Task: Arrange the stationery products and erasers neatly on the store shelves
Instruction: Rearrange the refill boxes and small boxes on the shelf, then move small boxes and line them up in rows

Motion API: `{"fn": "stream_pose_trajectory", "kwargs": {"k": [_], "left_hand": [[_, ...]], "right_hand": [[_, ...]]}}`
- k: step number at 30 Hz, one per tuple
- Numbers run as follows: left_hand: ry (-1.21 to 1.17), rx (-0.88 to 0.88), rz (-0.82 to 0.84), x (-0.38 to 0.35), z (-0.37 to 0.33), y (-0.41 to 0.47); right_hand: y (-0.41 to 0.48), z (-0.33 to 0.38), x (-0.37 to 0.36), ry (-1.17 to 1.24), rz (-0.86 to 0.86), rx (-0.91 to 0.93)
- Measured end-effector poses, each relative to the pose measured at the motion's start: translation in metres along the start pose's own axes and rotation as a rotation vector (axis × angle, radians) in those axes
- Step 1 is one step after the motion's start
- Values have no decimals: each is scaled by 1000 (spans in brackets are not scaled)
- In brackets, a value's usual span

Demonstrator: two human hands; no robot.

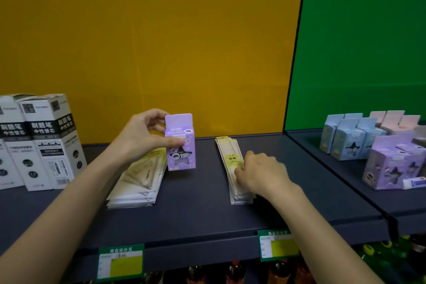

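My left hand (143, 136) holds a small purple box (181, 145) upright, just above the dark shelf (196, 210), thumb on its front and fingers behind its top flap. Under and left of it lies a stack of clear-packed triangle rulers (138, 180). My right hand (260, 173) rests palm down on a narrow stack of packed straight rulers (230, 154), fingers curled onto the stack's right edge. Whether the fingers grip a pack is hidden.
White refill boxes (46, 140) stand at the far left. On the neighbouring shelf to the right sit several blue boxes (348, 138), pink ones (391, 120) and purple boxes (391, 166). Two green price tags (121, 260) (277, 245) hang on the shelf's front edge.
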State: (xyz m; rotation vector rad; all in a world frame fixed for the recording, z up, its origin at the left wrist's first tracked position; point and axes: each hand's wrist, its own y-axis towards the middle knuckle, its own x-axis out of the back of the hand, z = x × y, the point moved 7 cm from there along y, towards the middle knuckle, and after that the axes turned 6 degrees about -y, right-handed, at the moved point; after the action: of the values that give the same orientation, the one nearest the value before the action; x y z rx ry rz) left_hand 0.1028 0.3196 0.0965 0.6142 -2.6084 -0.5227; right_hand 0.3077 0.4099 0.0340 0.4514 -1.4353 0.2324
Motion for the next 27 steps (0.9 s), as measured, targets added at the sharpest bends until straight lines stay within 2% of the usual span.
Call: {"fn": "stream_pose_trajectory", "kwargs": {"k": [3, 6, 8, 10, 17, 22, 27], "left_hand": [[-4, 20, 22, -1, 3, -5], [-11, 16, 7, 3, 5, -9], [-10, 5, -30, 9, 5, -10], [-19, 0, -60, 15, 4, -10], [7, -11, -67, 22, 0, -10], [22, -27, -66, 18, -5, -6], [-20, -70, -67, 0, -26, 2]], "right_hand": [[15, 13, 20, -62, -101, 93], [55, 45, 31, 141, -160, 291], [89, 68, 28, 329, -115, 384], [119, 86, 20, 487, -17, 401], [164, 117, -12, 539, 138, 418], [161, 115, 7, 443, -38, 429], [123, 62, 75, 524, -214, 413]]}}
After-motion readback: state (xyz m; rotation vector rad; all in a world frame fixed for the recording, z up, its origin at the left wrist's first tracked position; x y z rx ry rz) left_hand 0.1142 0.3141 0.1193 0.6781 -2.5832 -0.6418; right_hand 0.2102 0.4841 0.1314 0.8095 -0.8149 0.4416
